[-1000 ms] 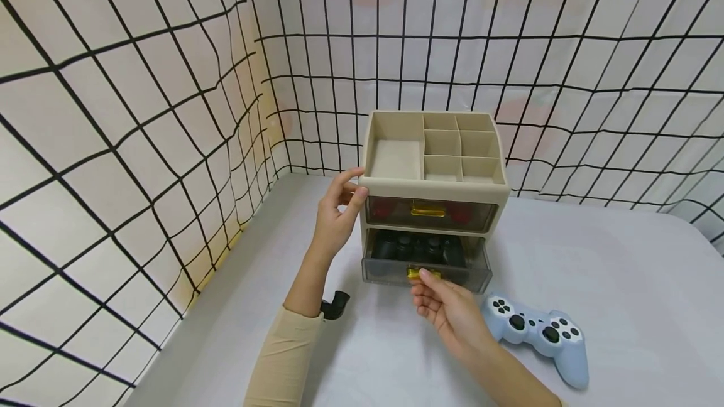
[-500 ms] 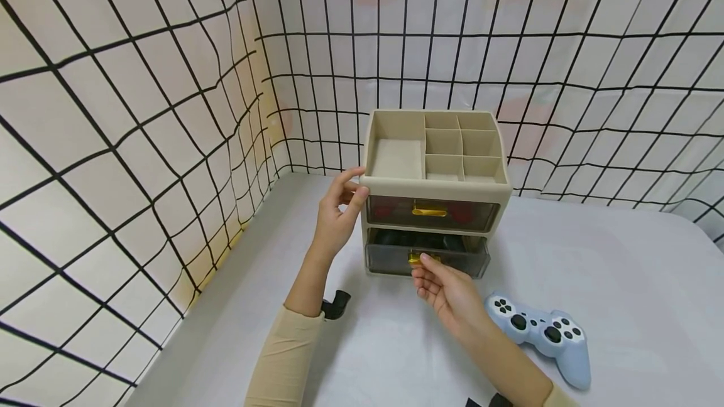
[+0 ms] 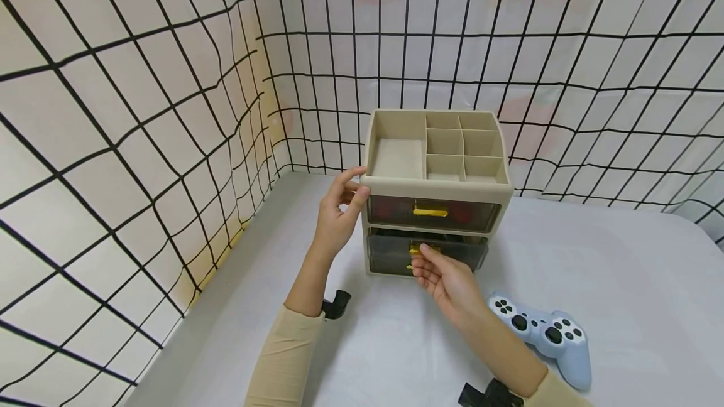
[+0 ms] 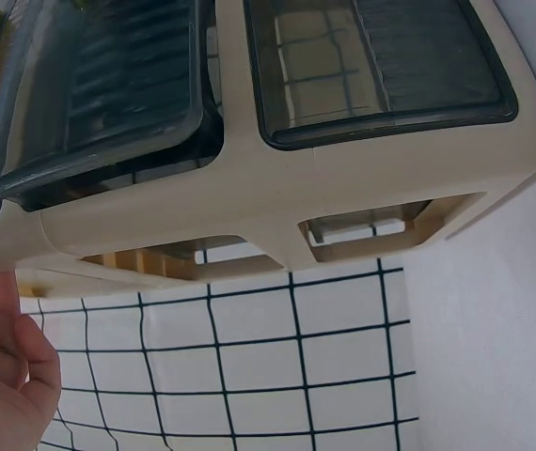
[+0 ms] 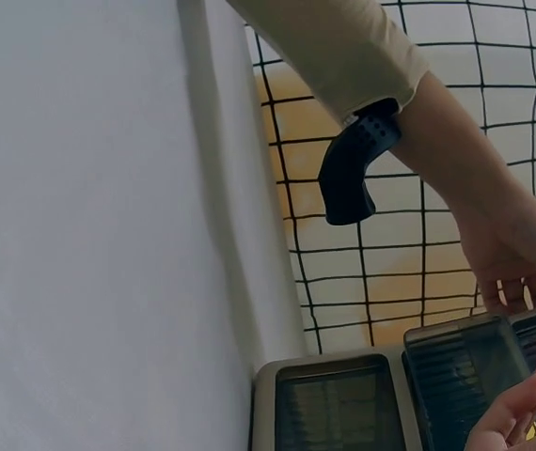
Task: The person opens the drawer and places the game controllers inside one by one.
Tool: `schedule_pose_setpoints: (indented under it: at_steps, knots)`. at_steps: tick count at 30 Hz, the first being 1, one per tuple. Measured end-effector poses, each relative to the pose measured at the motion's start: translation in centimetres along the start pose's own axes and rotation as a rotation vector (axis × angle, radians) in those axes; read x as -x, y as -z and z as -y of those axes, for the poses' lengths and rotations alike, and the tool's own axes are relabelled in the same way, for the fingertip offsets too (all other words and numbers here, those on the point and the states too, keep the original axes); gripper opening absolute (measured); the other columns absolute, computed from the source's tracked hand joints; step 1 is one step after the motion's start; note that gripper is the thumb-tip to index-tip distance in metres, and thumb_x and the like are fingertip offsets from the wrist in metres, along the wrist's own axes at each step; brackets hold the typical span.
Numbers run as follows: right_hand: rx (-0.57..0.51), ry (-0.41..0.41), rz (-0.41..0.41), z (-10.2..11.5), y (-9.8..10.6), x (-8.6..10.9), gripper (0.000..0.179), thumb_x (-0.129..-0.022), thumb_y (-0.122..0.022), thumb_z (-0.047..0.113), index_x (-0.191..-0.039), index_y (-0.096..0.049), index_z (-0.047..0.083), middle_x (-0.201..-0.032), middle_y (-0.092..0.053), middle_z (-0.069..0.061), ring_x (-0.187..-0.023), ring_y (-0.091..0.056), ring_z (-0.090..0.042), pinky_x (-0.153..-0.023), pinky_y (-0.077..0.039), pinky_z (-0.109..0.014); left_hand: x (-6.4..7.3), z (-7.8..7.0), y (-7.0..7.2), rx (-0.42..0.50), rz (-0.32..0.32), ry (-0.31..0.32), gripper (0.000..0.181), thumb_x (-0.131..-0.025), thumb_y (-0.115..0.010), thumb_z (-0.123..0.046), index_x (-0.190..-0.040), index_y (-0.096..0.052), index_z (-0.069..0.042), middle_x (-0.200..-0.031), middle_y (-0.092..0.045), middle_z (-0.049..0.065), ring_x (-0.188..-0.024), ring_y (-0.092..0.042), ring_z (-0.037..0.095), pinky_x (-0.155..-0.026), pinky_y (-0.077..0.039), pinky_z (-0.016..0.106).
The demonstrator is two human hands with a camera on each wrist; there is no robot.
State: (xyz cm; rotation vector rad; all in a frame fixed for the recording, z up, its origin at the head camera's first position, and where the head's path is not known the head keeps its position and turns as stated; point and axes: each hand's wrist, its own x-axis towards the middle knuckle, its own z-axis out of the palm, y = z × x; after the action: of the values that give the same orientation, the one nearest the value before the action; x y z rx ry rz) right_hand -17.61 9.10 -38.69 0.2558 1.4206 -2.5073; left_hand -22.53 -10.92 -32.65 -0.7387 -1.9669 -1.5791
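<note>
The smoky middle drawer [image 3: 390,249] stands slightly out from the beige organizer [image 3: 435,186], between the top drawer [image 3: 387,213] and the bottom drawer [image 4: 428,61], and the right hand [image 3: 449,281] pinches its gold handle [image 3: 415,249]. Thumb and fingers spread, the left hand [image 3: 336,215] rests against the organizer's upper left edge. To the right, near the right forearm, a pale blue game controller [image 3: 540,328] lies on the white table [image 3: 639,281], with a black grid [image 3: 432,34] rising behind.
</note>
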Motion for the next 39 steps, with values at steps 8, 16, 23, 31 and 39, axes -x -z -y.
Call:
schedule_pose_setpoints:
  at_steps: [8,16,23,31,39]
  knots:
    - [-0.021,-0.01,-0.021,0.3,0.0,-0.9,0.022,-0.101,-0.054,0.013,-0.085,-0.069,0.008,-0.078,-0.066,-0.003,-0.068,-0.062,-0.011,-0.064,-0.05,-0.019,0.0,-0.1,0.0,0.0,0.002,0.002,0.033,-0.096,-0.054,0.005,-0.129,-0.05,0.005,-0.092,-0.058,0.024,-0.079,-0.057,0.033,-0.076,-0.045,0.036]
    - [-0.038,-0.016,0.002,0.4,0.1,-1.4,0.022,-0.101,-0.055,0.014,-0.086,-0.07,0.007,-0.079,-0.067,-0.004,-0.068,-0.062,-0.011,-0.063,-0.05,-0.018,0.0,-0.1,0.0,0.003,-0.004,-0.005,0.032,-0.096,-0.054,0.005,-0.128,-0.051,0.006,-0.09,-0.058,0.025,-0.078,-0.057,0.034,-0.075,-0.045,0.036]
    - [-0.051,-0.015,0.018,0.5,0.2,-1.7,0.025,-0.102,-0.053,0.013,-0.084,-0.07,0.007,-0.077,-0.067,-0.004,-0.066,-0.061,-0.011,-0.062,-0.05,-0.018,0.1,-0.2,-0.1,0.001,-0.003,0.005,0.032,-0.096,-0.054,0.004,-0.128,-0.05,0.006,-0.091,-0.058,0.025,-0.079,-0.057,0.034,-0.076,-0.045,0.037]
    - [0.067,0.031,0.065,0.0,0.8,-1.6,0.017,-0.101,-0.051,0.007,-0.103,-0.064,-0.003,-0.083,-0.066,-0.004,-0.071,-0.062,-0.011,-0.066,-0.05,-0.019,0.1,2.2,-0.2,-0.005,-0.01,-0.005,0.034,-0.097,-0.055,-0.001,-0.13,-0.052,-0.003,-0.091,-0.059,0.018,-0.079,-0.058,0.029,-0.076,-0.046,0.037]
    - [0.153,0.048,0.11,-1.1,2.4,-1.6,0.018,-0.099,-0.054,0.006,-0.107,-0.065,-0.006,-0.084,-0.066,-0.005,-0.071,-0.063,-0.011,-0.067,-0.051,-0.02,0.0,3.4,-0.3,0.001,-0.013,-0.004,0.034,-0.098,-0.056,-0.005,-0.132,-0.052,-0.006,-0.093,-0.06,0.017,-0.081,-0.058,0.029,-0.077,-0.046,0.038]
